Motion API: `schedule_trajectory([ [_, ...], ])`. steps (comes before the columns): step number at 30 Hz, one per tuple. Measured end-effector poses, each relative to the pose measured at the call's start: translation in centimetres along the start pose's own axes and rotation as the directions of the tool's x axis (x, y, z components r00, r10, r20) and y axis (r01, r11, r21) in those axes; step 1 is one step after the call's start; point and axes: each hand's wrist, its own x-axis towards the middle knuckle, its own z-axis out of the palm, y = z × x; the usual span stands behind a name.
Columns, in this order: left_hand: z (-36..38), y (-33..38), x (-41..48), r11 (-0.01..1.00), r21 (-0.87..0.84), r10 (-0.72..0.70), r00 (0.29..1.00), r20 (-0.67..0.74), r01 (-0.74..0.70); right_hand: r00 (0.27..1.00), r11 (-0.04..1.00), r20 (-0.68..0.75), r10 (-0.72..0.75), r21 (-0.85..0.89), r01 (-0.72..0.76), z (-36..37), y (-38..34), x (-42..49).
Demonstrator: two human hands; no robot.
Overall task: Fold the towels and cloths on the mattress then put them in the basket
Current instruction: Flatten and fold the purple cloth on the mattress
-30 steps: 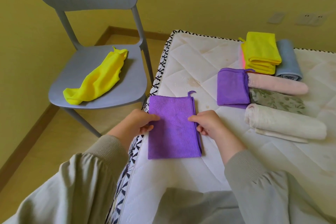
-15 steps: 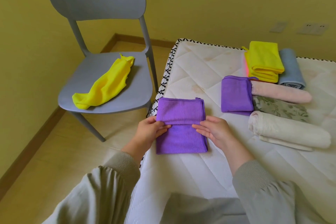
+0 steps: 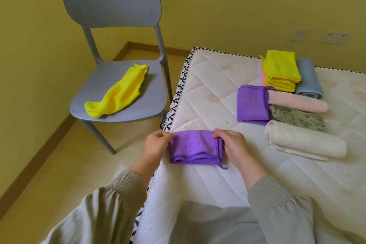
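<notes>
Both hands pinch the purple cloth (image 3: pixel 195 146): left hand (image 3: pixel 156 144) on its left edge, right hand (image 3: pixel 232 144) on the upper right corner, fingers curled over the fold. It lies folded at the left edge of the mattress (image 3: pixel 208 89), lower centre of frame, with its loop trailing at lower right.

Right of centre:
- second folded purple cloth (image 3: pixel 252 105), touching the rolled pink towel (image 3: pixel 297 103)
- folded yellow cloth (image 3: pixel 281 69) and rolled blue towel (image 3: pixel 309 79), behind
- floral cloth (image 3: pixel 297 118) and rolled cream towel (image 3: pixel 303 140), in front
- pink-orange edge under the yellow one, probably another cloth

Loose yellow cloth (image 3: pixel 116 93) on the grey chair (image 3: pixel 111 0) seat, upper left.
</notes>
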Motion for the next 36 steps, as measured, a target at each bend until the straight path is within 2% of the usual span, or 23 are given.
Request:
schedule_trajectory([
  [2, 0.1, -0.2, -0.5, 0.989, 0.144, 0.033, 0.999, -0.019, -0.029, 0.995, 0.987, -0.038, -0.087, -0.140, 0.081, 0.2, -0.2, -0.8],
  [4, 0.3, -0.3, -1.1, 0.982, 0.187, -0.015, 1.000, 0.004, 0.014, 0.985, 0.964, -0.111, -0.134, -0.245, 0.104, 0.3, -0.1, -1.1],
  [6, 0.2, -0.2, -1.6, 0.970, 0.240, -0.046, 0.999, 0.022, 0.040, 0.986, 0.966, -0.147, -0.079, -0.254, 0.040, 0.5, 0.1, -1.4],
  [9, 0.0, -0.2, -1.9, 0.974, 0.226, -0.029, 0.999, 0.038, 0.019, 0.997, 0.952, -0.073, 0.017, -0.304, -0.038, 0.7, 0.6, -1.7],
  [11, -0.4, -0.5, -1.8, 0.980, 0.198, -0.003, 0.999, 0.042, -0.005, 0.999, 0.933, -0.051, 0.011, -0.360, -0.029, 0.7, 0.7, -2.3],
  [13, -0.8, -1.1, -1.9, 0.982, 0.184, 0.030, 0.999, 0.013, -0.032, 0.997, 0.919, -0.070, -0.045, -0.394, 0.014, 0.3, 1.1, -2.6],
  [15, -1.1, -1.7, -2.2, 0.968, 0.241, 0.082, 0.997, -0.015, -0.076, 0.992, 0.885, -0.082, -0.097, -0.463, 0.048, 0.1, 1.5, -2.7],
  [19, -0.9, -1.5, -3.1, 0.885, 0.378, 0.311, 0.949, -0.049, -0.271, 0.992, 0.799, -0.020, -0.125, -0.595, 0.089, 0.2, 1.5, -2.0],
  [20, -0.6, -1.4, -3.2, 0.840, 0.412, 0.406, 0.913, -0.048, -0.352, 0.993, 0.782, -0.012, -0.120, -0.617, 0.087, 0.3, 1.3, -1.9],
  [22, 0.0, -1.1, -3.2, 0.632, 0.539, 0.640, 0.767, 0.043, -0.557, 0.991, 0.719, -0.005, -0.137, -0.688, 0.096, 0.5, 0.8, -2.1],
  [24, 1.1, -1.4, -2.9, 0.368, 0.638, 0.767, 0.609, 0.203, -0.676, 0.946, 0.543, 0.019, -0.323, -0.815, 0.202, 0.8, 0.5, -2.5],
  [25, 1.7, -1.4, -2.9, 0.277, 0.669, 0.761, 0.582, 0.286, -0.690, 0.888, 0.431, 0.064, -0.455, -0.857, 0.283, 1.0, 0.3, -2.8],
  [26, 2.4, -1.3, -3.1, 0.227, 0.699, 0.711, 0.606, 0.357, -0.678, 0.821, 0.343, 0.128, -0.556, -0.865, 0.366, 1.1, 0.2, -2.9],
  [27, 3.0, -1.2, -3.3, 0.196, 0.739, 0.624, 0.663, 0.413, -0.645, 0.789, 0.285, 0.195, -0.583, -0.860, 0.423, 1.4, 0.2, -3.0],
  [29, 3.5, -1.6, -3.0, 0.115, 0.802, 0.455, 0.748, 0.483, -0.587, 0.787, 0.164, 0.336, -0.517, -0.864, 0.476, 1.6, 1.1, -3.0],
  [31, 2.9, -2.9, -2.0, 0.028, 0.811, 0.361, 0.763, 0.537, -0.584, 0.810, 0.023, 0.427, -0.402, -0.880, 0.475, 1.7, 3.0, -2.9],
  [32, 2.3, -3.6, -1.6, -0.003, 0.805, 0.346, 0.754, 0.558, -0.593, 0.832, -0.012, 0.433, -0.345, -0.889, 0.458, 1.6, 3.8, -2.8],
  [34, 1.3, -4.5, -0.9, -0.025, 0.801, 0.349, 0.745, 0.568, -0.599, 0.864, -0.029, 0.413, -0.289, -0.906, 0.423, 1.5, 4.8, -2.6],
  [36, 1.1, -5.0, -0.5, -0.034, 0.799, 0.362, 0.738, 0.570, -0.601, 0.866, -0.052, 0.417, -0.277, -0.906, 0.420, 1.2, 5.0, -2.5],
])
